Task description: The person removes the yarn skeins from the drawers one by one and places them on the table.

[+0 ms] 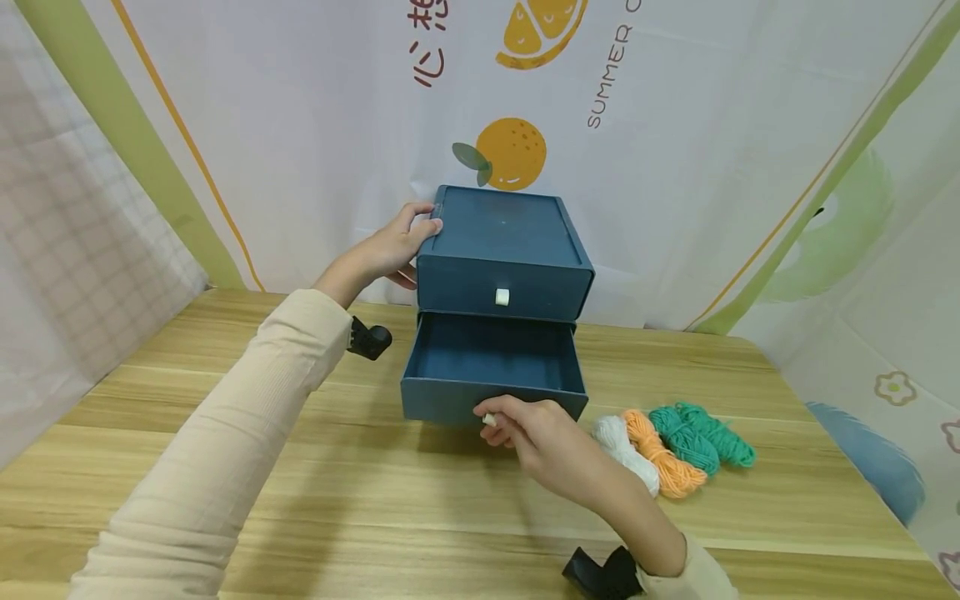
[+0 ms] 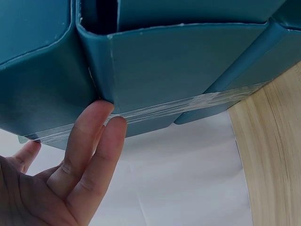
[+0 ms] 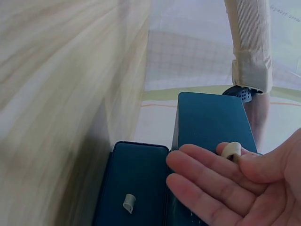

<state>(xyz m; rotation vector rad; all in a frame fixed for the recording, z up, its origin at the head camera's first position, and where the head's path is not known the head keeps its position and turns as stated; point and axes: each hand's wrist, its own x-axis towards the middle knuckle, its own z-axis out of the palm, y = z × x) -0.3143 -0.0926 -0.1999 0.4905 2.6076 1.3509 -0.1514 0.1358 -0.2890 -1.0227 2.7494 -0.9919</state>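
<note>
A dark blue drawer cabinet [image 1: 506,225] stands on the table, its upper drawer [image 1: 457,283] pushed in. The drawer below [image 1: 487,350] is pulled out, with its blue floor bare. My right hand [image 1: 551,442] pinches that drawer's small white knob [image 3: 231,150] between thumb and index finger, the other fingers extended. At the cabinet's left side, my left hand [image 1: 397,246] rests on the top edge and side wall. In the left wrist view, its straight fingertips [image 2: 115,129] touch the wall beside a strip of clear tape [image 2: 188,104].
Skeins of white yarn [image 1: 626,450], orange yarn [image 1: 663,458] and green yarn [image 1: 701,437] lie right of the pulled-out drawer. Another drawer front [image 3: 136,174] with a white knob shows in the right wrist view. A printed curtain [image 1: 322,125] hangs behind the wooden table [image 1: 360,500].
</note>
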